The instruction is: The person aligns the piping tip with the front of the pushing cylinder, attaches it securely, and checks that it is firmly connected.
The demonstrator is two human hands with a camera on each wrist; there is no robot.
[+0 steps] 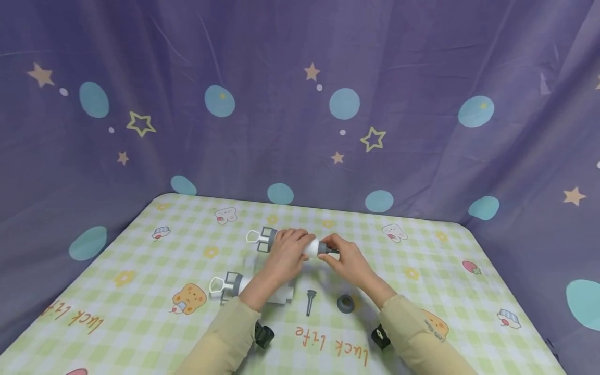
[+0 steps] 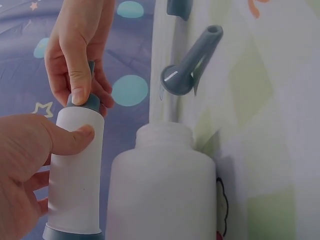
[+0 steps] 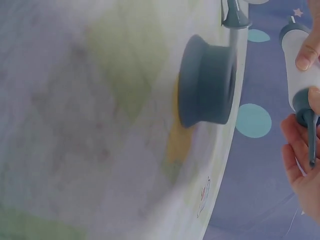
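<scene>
My left hand (image 1: 287, 254) grips the white barrel of an icing syringe (image 1: 311, 249), held over the table with its looped white plunger handle to the left. At its other end, my right hand (image 1: 350, 261) pinches the grey screw collar (image 2: 89, 102) between thumb and fingers. A slim grey nozzle (image 3: 312, 142) sticks out of that collar past the right fingers. Nearer me, a second icing syringe (image 1: 281, 294) lies on its side, its threaded white neck (image 2: 164, 135) bare. A loose grey nozzle (image 1: 311, 302) and a loose grey collar (image 1: 346, 303) rest to its right.
The table wears a green checked cloth (image 1: 154, 291) with printed cartoons and lettering. Behind it hangs a purple curtain (image 1: 281, 146) with stars and blue spots. Black wrist devices sit under both forearms, the left one (image 1: 264, 335) close to the second syringe.
</scene>
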